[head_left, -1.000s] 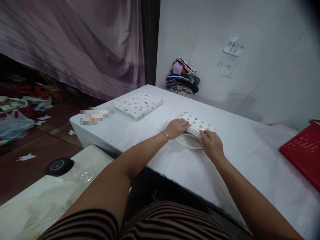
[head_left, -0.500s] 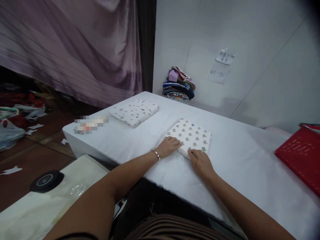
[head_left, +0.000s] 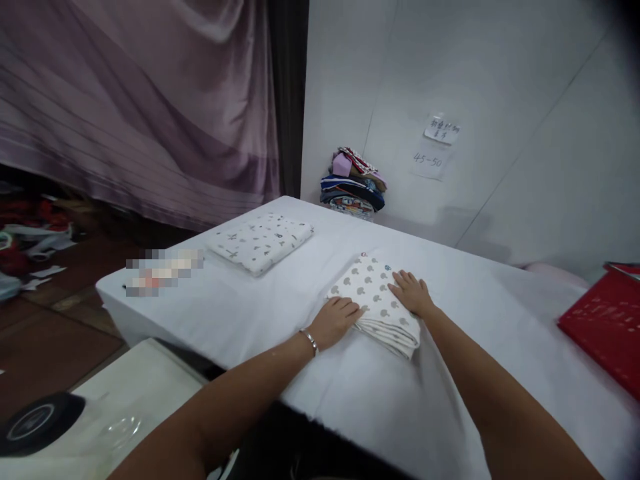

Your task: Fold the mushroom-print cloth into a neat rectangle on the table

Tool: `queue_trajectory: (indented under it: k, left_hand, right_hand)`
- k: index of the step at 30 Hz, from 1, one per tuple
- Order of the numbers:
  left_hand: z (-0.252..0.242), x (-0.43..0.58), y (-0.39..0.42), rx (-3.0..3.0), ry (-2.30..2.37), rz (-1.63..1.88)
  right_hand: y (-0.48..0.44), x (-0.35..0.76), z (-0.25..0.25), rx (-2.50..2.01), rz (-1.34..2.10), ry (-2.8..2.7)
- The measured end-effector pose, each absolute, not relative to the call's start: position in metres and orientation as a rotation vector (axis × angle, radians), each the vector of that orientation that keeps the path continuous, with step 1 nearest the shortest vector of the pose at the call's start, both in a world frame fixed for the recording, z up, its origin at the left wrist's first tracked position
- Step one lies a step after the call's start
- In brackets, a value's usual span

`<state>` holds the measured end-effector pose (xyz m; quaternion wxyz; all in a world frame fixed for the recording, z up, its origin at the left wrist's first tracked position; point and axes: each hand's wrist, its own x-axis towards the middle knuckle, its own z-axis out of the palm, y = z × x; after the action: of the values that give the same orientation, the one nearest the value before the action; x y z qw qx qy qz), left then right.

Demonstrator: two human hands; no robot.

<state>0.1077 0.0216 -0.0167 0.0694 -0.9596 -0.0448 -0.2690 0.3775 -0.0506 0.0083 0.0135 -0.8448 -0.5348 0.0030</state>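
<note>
A folded white cloth (head_left: 371, 293) with grey printed shapes lies on the white-covered table (head_left: 260, 320), its layered near edge showing. My left hand (head_left: 336, 321), with a bracelet at the wrist, rests at the cloth's left near edge, fingers stretched over its border. My right hand (head_left: 411, 293) lies flat on the right side of the cloth, fingers spread. Farther left on the table is a second folded white cloth (head_left: 260, 241) with small dark prints; neither hand touches it.
A pile of folded fabrics (head_left: 353, 183) stands beyond the table's far edge. A red bag or box (head_left: 605, 327) sits at the right. A blurred-out item (head_left: 163, 272) lies at the left end. Lower left, a black round object (head_left: 43, 423) rests on a pale surface.
My right hand has moved from the near edge up to the cloth's right side. The cloth's near right corner now reaches closer to me, layers visible. My left hand stays at the left edge.
</note>
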Motion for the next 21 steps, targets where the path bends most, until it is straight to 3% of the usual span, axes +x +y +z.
queue_trajectory:
  k: [8,14,21]
  left_hand:
    - [-0.018,0.112,0.023,-2.926,-0.143,-0.862]
    - [-0.017,0.113,0.025,-2.946,-0.186,-0.832]
    - [-0.017,0.113,0.024,-2.902,-0.186,-0.870]
  right_hand:
    - [-0.032,0.368,0.011,-2.505,-0.144,-1.761]
    - [-0.021,0.369,0.006,-2.319,0.161,-1.721]
    - [-0.102,0.320,0.032,-2.041,0.165,-1.711]
